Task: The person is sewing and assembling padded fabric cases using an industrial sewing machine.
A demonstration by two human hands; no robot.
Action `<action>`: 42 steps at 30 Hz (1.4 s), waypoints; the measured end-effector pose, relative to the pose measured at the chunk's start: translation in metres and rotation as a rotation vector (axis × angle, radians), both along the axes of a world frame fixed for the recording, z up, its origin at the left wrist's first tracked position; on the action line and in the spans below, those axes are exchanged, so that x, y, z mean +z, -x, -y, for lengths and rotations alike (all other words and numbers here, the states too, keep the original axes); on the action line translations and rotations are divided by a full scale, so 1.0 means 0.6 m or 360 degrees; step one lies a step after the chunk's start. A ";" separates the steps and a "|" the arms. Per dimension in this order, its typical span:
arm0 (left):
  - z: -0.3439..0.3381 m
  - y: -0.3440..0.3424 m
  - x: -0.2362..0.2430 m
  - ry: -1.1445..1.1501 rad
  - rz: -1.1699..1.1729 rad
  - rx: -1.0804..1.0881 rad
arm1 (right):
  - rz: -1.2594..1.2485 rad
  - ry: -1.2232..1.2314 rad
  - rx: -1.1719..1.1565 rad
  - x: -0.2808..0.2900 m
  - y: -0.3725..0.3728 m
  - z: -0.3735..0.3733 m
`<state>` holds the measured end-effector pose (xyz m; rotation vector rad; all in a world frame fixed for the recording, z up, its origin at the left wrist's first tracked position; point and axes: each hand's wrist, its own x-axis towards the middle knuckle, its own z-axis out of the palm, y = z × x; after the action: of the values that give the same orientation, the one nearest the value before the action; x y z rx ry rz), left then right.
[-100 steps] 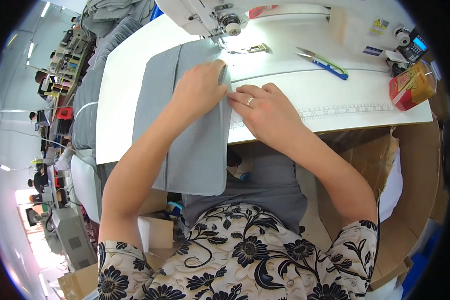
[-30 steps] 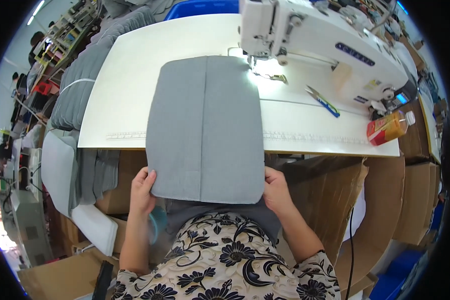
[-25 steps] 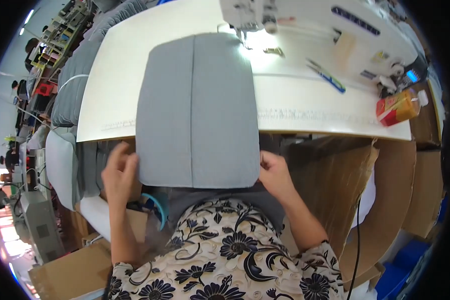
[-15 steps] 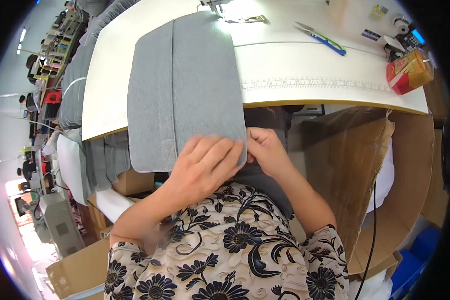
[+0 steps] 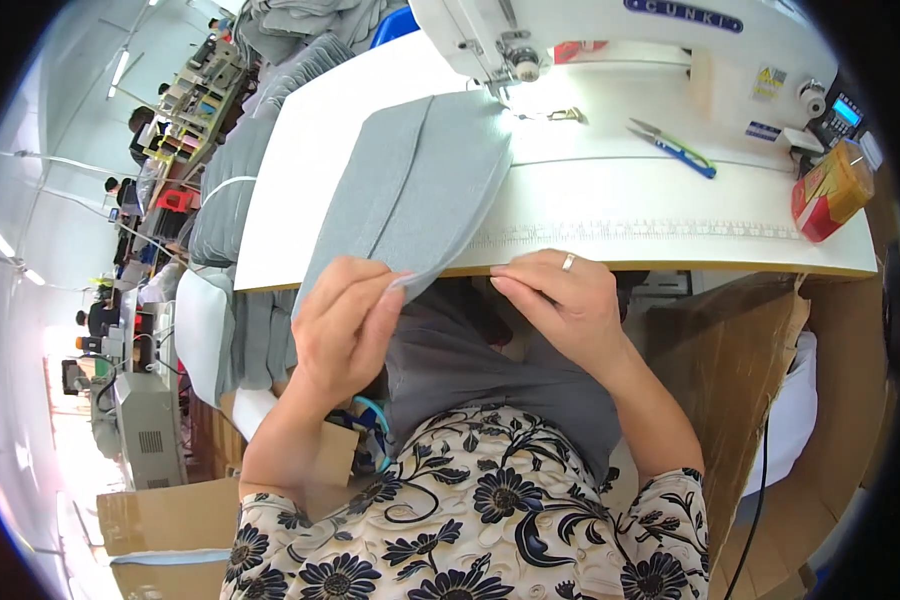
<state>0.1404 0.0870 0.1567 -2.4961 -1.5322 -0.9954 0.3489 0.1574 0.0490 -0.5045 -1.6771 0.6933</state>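
Note:
A grey fabric panel with a lengthwise seam slants across the white table. Its far corner lies at the needle area of a white sewing machine. My left hand grips the panel's near edge between thumb and fingers, and this edge curls up off the table front. To the right, my right hand is at the table's front edge, apart from the panel. Its thumb and fingertips come together in a pinch; whatever may be between them is too small to see. A ring is on one finger.
Blue-green handled thread snips lie right of the needle. A red and yellow container stands at the table's right end. A printed ruler strip runs along the front. Stacked grey panels are at left, cardboard boxes at right.
My right hand has left the panel's near corner and moved right. The left hand has shifted left, now gripping the edge. The panel has turned slantwise, and more of the sewing machine shows.

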 end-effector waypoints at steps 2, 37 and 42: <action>-0.001 0.005 0.005 -0.0017 0.0042 -0.0015 | 0.0041 -0.0121 -0.0096 0.008 0.010 -0.013; -0.238 -0.029 -0.101 0.0303 -0.0420 -0.0316 | 0.1039 -0.0774 0.0356 0.000 -0.029 -0.091; -0.246 -0.021 -0.142 0.0165 -0.0367 -0.0208 | 0.0949 -0.0711 0.0376 -0.006 -0.036 -0.096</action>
<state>0.1528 0.2347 0.0714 -2.6992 -1.4019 -0.6263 0.3703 0.2151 0.0452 -0.1963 -2.4026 0.3199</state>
